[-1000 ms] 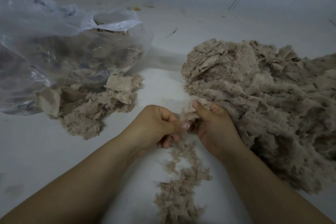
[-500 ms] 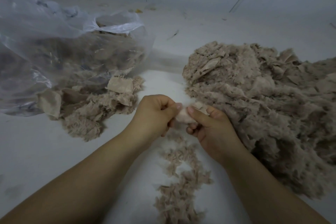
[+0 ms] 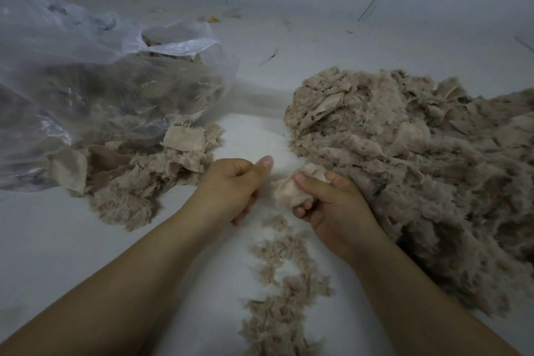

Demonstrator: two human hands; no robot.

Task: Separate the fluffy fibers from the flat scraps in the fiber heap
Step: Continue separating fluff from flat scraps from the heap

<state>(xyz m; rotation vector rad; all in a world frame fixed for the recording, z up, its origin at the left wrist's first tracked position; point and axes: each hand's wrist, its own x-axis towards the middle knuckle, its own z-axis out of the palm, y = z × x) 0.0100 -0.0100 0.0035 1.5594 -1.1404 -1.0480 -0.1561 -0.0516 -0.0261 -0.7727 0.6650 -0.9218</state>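
The right grip pinches a flat scrap beside the heap at the counter's right edge. The left grip is curled closed, thumb up, empty. Loose fibers trail toward the near edge.

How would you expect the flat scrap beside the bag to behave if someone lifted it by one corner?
The scrap would probably droop: it looks like thin woven cloth with frayed edges. It likely weighs little, lying on the fluff without flattening it. Some fluff may cling and lift with it.

two hands, three fiber piles, one bag
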